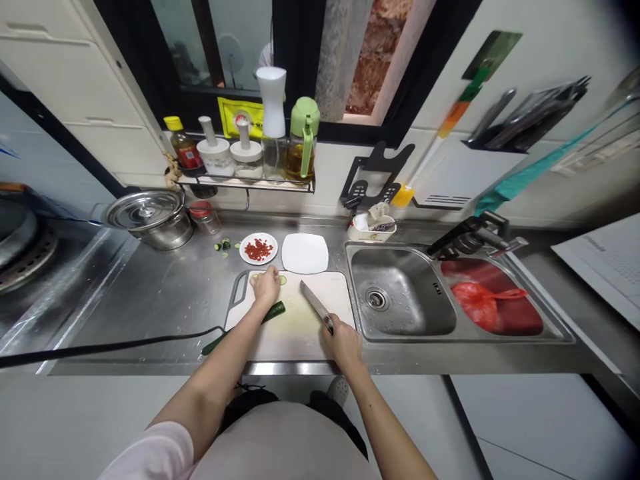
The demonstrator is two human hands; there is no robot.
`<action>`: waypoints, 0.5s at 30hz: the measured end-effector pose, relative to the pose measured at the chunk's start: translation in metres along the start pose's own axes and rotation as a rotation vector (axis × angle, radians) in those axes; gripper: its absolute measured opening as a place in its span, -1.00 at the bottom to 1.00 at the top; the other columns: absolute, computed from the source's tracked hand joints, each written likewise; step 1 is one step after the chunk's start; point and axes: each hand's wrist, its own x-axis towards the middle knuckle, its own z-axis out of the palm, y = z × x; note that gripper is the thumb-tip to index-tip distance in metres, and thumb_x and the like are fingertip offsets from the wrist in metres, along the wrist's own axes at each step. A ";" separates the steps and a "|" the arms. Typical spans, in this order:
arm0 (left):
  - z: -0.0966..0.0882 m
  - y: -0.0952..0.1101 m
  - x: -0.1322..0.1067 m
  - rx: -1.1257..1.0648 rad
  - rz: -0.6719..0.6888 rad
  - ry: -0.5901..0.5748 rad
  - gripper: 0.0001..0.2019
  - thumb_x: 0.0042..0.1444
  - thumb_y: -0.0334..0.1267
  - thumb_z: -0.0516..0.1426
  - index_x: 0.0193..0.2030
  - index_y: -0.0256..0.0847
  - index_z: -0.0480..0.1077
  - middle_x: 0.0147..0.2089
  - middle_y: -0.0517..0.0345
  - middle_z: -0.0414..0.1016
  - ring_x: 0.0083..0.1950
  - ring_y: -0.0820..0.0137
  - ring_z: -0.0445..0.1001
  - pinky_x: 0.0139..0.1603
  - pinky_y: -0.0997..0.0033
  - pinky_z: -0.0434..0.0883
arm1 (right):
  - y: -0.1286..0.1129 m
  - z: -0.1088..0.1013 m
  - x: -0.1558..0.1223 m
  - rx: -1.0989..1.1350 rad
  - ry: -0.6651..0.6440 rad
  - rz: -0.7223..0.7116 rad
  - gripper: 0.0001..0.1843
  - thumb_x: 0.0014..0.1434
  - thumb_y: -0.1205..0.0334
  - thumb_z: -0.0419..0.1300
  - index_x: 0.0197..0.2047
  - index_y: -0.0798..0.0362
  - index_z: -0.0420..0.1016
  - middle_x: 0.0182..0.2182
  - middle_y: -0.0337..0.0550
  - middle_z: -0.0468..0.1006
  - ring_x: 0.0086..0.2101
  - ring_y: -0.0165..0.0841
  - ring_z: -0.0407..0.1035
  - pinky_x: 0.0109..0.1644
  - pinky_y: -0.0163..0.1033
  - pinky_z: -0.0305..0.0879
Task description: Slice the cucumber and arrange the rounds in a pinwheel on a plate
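Note:
A white cutting board (300, 327) lies on the steel counter in front of me. My left hand (265, 287) is closed over cucumber slices (283, 280) at the board's far left edge. A dark green cucumber piece (274, 311) lies on the board under my left wrist. My right hand (343, 341) grips the handle of a kitchen knife (315, 303), whose blade points up and left over the board. A long green cucumber strip (214, 344) lies off the board's left edge.
Behind the board stand a small plate of red chili pieces (259, 249) and an empty white plate (305, 253). A double sink (400, 300) with a red bag (483, 303) is to the right. A lidded steel pot (147, 217) sits at the left, below a shelf of condiment bottles (245, 150).

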 end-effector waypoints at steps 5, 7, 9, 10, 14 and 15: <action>0.000 -0.004 -0.001 0.012 0.053 0.021 -0.80 0.13 -0.34 0.05 -0.11 -0.10 0.40 -0.14 0.04 0.57 -0.01 0.16 0.43 0.02 0.16 0.10 | -0.004 -0.004 0.000 0.001 -0.004 -0.005 -0.66 0.29 0.15 -0.01 0.07 -0.03 0.41 -0.23 -0.06 0.62 -0.20 -0.24 0.50 -0.23 -0.28 0.15; 0.001 -0.005 -0.001 0.018 0.055 0.030 -0.83 0.14 -0.30 0.06 -0.16 -0.12 0.43 -0.10 0.00 0.56 0.01 0.14 0.40 0.03 0.13 0.11 | -0.005 -0.005 0.001 -0.001 -0.006 -0.008 -0.66 0.30 0.15 -0.01 0.08 -0.04 0.40 -0.22 -0.05 0.62 -0.19 -0.23 0.50 -0.23 -0.27 0.15; 0.002 -0.005 -0.001 0.031 0.052 0.031 -0.83 0.15 -0.26 0.05 -0.23 -0.14 0.47 -0.07 -0.04 0.54 0.03 0.10 0.38 0.03 0.10 0.11 | -0.006 -0.004 0.001 0.001 -0.008 -0.012 -0.66 0.30 0.14 -0.02 0.08 -0.04 0.40 -0.22 -0.05 0.62 -0.19 -0.24 0.50 -0.22 -0.27 0.15; 0.002 -0.005 -0.001 0.037 0.051 0.029 -0.82 0.16 -0.24 0.05 -0.26 -0.14 0.48 -0.07 -0.06 0.54 0.04 0.09 0.37 0.04 0.08 0.12 | -0.006 -0.004 0.001 0.003 -0.011 -0.014 -0.66 0.31 0.14 -0.02 0.08 -0.04 0.40 -0.22 -0.05 0.62 -0.20 -0.24 0.50 -0.22 -0.27 0.15; 0.000 -0.002 -0.001 0.027 0.033 0.027 -0.80 0.16 -0.22 0.06 -0.26 -0.14 0.51 -0.07 -0.06 0.53 0.04 0.09 0.37 0.06 0.06 0.13 | -0.008 -0.003 0.001 0.013 -0.020 -0.024 -0.65 0.31 0.16 -0.03 0.09 -0.04 0.40 -0.22 -0.06 0.62 -0.20 -0.25 0.50 -0.22 -0.28 0.15; -0.001 -0.001 -0.002 0.009 0.020 0.030 -0.80 0.16 -0.21 0.06 -0.24 -0.12 0.52 -0.07 -0.05 0.53 0.04 0.10 0.37 0.07 0.06 0.14 | -0.009 -0.003 0.001 0.013 -0.019 -0.021 -0.64 0.30 0.17 -0.03 0.10 -0.04 0.39 -0.22 -0.05 0.62 -0.20 -0.25 0.50 -0.21 -0.27 0.15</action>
